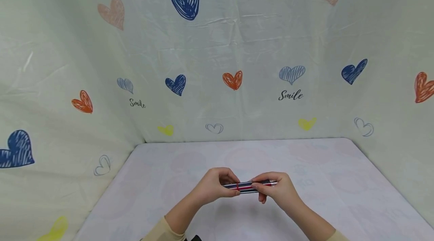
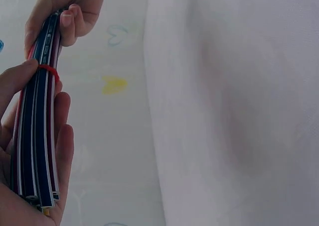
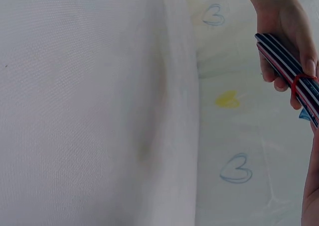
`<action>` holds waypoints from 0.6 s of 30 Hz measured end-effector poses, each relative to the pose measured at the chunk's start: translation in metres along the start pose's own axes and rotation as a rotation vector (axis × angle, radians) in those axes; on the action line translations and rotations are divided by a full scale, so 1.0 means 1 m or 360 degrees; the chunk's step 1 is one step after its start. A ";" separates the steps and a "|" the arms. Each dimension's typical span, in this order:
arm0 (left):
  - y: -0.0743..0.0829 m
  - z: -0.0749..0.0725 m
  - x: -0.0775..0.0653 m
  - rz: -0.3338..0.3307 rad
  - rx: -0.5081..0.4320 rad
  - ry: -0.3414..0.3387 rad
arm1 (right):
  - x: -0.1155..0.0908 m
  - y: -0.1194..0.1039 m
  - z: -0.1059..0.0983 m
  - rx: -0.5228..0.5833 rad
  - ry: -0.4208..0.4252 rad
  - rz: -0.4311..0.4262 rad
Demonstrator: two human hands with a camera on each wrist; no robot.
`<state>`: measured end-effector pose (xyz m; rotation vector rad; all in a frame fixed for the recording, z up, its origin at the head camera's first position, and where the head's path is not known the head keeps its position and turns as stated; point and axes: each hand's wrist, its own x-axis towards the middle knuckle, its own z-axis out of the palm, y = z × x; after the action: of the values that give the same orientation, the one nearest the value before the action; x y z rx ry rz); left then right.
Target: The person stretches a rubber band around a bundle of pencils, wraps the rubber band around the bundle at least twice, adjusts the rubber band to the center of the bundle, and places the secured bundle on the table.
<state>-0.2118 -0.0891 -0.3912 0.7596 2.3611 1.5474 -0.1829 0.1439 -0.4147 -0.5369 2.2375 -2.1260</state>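
In the head view, a bundle of striped pencils [image 1: 246, 187], dark blue, red and white, is held level above the white table. A thin red band [image 2: 50, 70] wraps around its middle. My left hand [image 1: 217, 184] grips the left end, thumb on one side and fingers on the other; the left wrist view shows the pencil ends lying along that palm. My right hand [image 1: 278, 189] pinches the other end between thumb and fingers. In the right wrist view, the far part of the bundle [image 3: 280, 60] rests in the left hand, and only an edge of my right hand [image 3: 311, 186] appears.
Below both hands spreads a white-covered table [image 1: 190, 158] with faint printed patterns. Behind it and along the sides hangs a pale curtain [image 1: 210, 109] printed with colored hearts and the word "Smile".
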 end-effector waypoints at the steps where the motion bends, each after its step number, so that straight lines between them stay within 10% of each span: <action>1: 0.000 -0.001 0.000 0.0005 0.0013 -0.0001 | 0.000 0.000 0.000 -0.0009 0.0000 0.0001; 11: -0.002 -0.013 -0.005 -0.0044 0.0096 0.0096 | -0.001 0.002 -0.005 0.0021 0.0117 0.0090; 18: 0.008 -0.013 -0.005 0.0077 0.0455 0.0067 | -0.001 0.002 -0.003 0.0066 0.0068 0.0004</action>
<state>-0.2113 -0.0993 -0.3789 0.8547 2.6490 1.2682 -0.1832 0.1471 -0.4163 -0.4919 2.2085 -2.1980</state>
